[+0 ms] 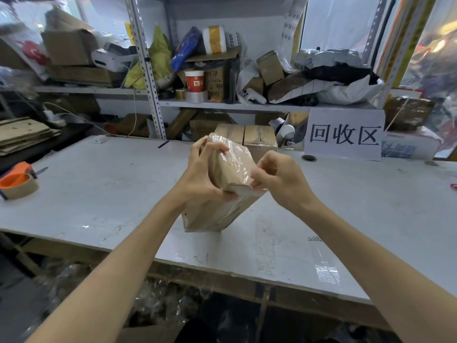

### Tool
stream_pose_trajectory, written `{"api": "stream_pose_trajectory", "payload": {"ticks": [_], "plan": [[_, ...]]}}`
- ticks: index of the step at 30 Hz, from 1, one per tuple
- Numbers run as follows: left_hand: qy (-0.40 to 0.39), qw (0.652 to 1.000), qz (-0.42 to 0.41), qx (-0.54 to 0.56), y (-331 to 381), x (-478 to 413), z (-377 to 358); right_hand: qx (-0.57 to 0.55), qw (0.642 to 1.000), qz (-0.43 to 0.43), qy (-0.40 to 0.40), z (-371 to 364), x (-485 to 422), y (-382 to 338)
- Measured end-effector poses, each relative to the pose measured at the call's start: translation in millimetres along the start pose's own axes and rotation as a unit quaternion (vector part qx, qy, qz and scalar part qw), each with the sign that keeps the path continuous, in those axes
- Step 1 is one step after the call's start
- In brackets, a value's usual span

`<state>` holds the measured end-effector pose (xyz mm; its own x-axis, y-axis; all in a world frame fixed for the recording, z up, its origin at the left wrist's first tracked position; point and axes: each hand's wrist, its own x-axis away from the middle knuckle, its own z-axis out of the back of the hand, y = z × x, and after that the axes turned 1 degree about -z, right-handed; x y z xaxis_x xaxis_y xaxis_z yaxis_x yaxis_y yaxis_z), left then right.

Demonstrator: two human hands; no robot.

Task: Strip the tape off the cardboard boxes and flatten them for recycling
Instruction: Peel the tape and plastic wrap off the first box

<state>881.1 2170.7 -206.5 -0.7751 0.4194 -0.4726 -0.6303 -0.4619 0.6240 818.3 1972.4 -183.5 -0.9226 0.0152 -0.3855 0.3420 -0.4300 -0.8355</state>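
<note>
A small brown cardboard box (217,209) stands tilted on one corner on the white table (99,194), wrapped in shiny clear tape (237,157). My left hand (202,174) grips the box's upper left side, fingers curled over its top. My right hand (279,177) pinches the tape at the box's near right edge. Behind it, more taped cardboard boxes (249,137) stand in a row at the table's far side.
An orange tape dispenser (18,181) lies at the table's left edge. Flattened cardboard (24,134) is stacked at far left. A white sign with black characters (343,134) stands at the back right. Cluttered metal shelves (222,78) rise behind the table.
</note>
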Motion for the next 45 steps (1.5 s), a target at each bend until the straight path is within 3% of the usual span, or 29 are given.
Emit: {"api": "stream_pose_trajectory", "payload": {"ticks": [7,9,13,22,28,33,35,39,45], "plan": [[-0.008,0.998,0.054,0.024,1,3,6,-0.202,0.974,-0.102,0.024,8,0,5],[-0.021,0.997,0.065,0.024,2,2,4,-0.165,0.983,-0.084,0.002,3,-3,2],[-0.038,0.997,0.074,0.002,4,-2,1,0.011,0.998,-0.049,-0.028,-15,-5,-7],[-0.011,0.996,0.088,0.007,9,-1,2,0.079,0.994,-0.065,-0.040,-16,-10,-5],[-0.007,0.997,0.080,0.006,8,-2,1,0.041,0.997,-0.070,-0.005,-17,-5,5],[0.005,0.998,0.066,-0.014,7,2,1,-0.114,0.987,-0.110,-0.023,-8,-5,9],[0.000,0.998,0.057,-0.023,9,4,2,-0.085,0.990,-0.101,-0.041,-8,-4,7],[0.010,0.998,0.039,-0.042,15,10,1,0.066,0.997,-0.038,0.002,-14,-6,4],[0.022,0.998,0.031,-0.054,18,12,4,0.240,0.969,0.050,-0.022,-18,-8,-6]]}}
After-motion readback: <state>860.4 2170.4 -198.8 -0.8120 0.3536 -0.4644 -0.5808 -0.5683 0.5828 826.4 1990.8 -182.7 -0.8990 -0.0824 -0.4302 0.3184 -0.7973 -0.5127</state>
